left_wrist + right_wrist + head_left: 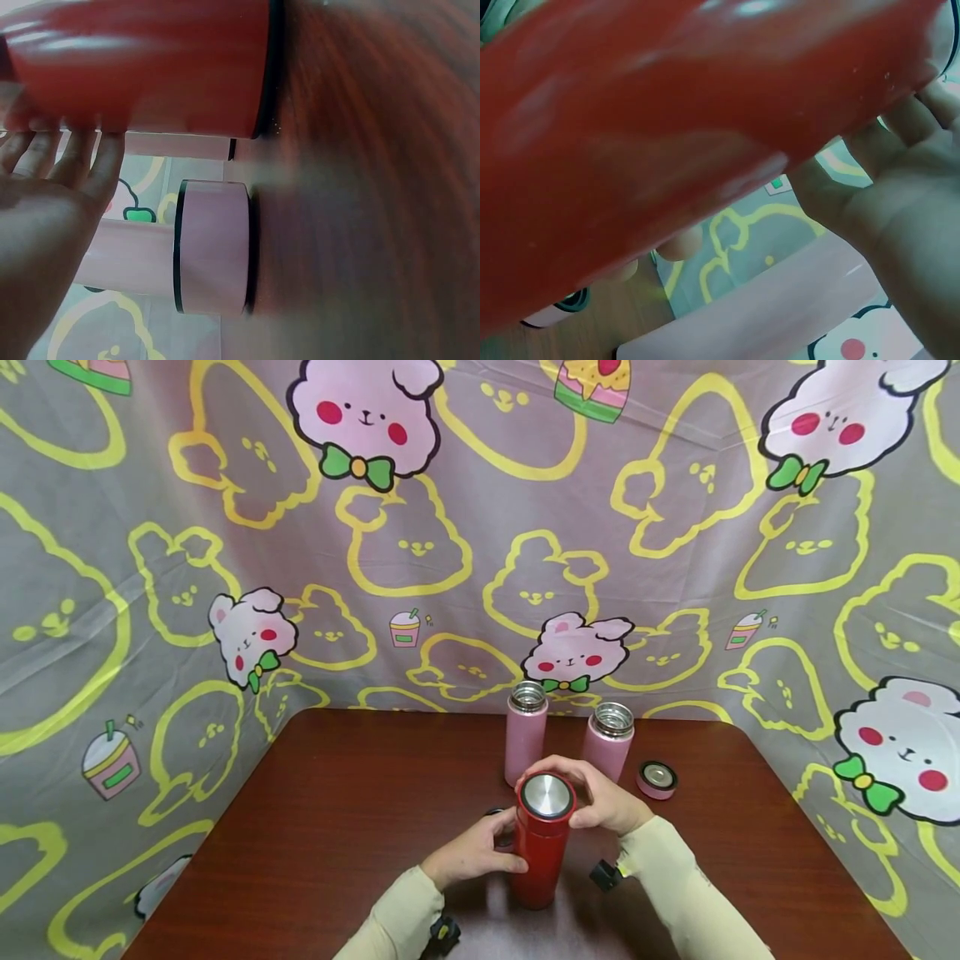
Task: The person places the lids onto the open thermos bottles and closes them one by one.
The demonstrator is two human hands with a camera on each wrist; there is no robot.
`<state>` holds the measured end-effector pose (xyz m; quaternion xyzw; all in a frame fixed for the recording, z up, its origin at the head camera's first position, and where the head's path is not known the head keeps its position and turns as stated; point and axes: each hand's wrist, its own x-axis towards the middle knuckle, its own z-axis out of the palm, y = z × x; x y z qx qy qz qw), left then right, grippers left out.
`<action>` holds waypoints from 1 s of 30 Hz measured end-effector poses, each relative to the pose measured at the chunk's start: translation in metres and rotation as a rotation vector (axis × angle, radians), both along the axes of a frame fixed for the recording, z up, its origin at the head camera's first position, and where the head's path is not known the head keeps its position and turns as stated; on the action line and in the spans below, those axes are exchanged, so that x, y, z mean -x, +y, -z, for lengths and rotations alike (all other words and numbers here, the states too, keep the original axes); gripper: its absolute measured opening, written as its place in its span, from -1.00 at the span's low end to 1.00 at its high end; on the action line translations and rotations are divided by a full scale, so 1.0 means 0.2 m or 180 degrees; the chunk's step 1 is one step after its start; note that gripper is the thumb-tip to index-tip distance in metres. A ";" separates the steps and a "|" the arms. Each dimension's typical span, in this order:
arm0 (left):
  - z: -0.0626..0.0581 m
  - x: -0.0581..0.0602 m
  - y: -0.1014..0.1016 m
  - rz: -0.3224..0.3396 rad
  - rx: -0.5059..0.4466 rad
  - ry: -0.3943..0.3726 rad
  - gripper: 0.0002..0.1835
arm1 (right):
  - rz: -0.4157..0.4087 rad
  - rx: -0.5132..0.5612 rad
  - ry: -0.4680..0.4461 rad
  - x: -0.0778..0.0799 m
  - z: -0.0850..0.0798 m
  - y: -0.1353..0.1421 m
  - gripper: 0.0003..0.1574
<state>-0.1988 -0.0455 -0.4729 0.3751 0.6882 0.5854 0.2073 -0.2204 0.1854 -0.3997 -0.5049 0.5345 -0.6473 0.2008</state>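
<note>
your left hand (476, 852) grips the body of the red bottle (538, 868), which stands upright on the table (360, 802) nearer you than the two open pink bottles (526, 747), while your right hand (603, 799) curls fingers and thumb round its steel-topped cap (547, 797). to work that cap well, brace the body so it can't spin along, and turn evenly, square to the rim; mind the pink lid (214, 247) beyond your left fingers.
</note>
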 end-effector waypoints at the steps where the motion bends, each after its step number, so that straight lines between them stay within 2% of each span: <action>1: 0.00 0.00 0.00 -0.0009 0.0000 -0.0010 -0.28 | 0.0067 -0.0010 0.0020 -0.01 0.00 0.00 -0.21; 6: 0.00 0.00 0.00 0.0005 -0.0012 -0.0002 -0.33 | 0.0388 -0.0077 0.0113 -0.04 0.00 0.01 -0.22; 12: 0.01 0.01 0.00 0.0080 -0.0094 0.0075 -0.35 | 0.0657 -0.0105 0.0259 -0.07 0.00 0.01 -0.23; 15: 0.02 0.01 0.00 0.0066 -0.0083 0.0070 -0.35 | 0.0695 -0.0125 0.0154 -0.08 0.00 0.01 -0.22; 17: 0.02 0.01 0.00 0.0049 -0.0053 0.0064 -0.34 | 0.0629 -0.0112 0.0017 -0.08 0.00 0.02 -0.22; 19: 0.02 0.00 0.00 0.0025 -0.0013 0.0059 -0.33 | 0.0439 -0.0040 -0.0143 -0.08 0.00 0.02 -0.22; 21: 0.01 0.00 0.00 0.0010 0.0015 0.0061 -0.33 | 0.0141 0.0088 -0.0275 -0.07 0.00 0.01 -0.22; 26: 0.01 0.00 0.00 0.0002 0.0027 0.0062 -0.28 | -0.0760 0.0343 -0.0382 0.01 0.00 -0.02 -0.17; 30: 0.01 0.01 0.00 0.0028 0.0027 0.0054 -0.20 | -0.1207 0.0316 -0.0356 0.07 0.00 -0.05 -0.15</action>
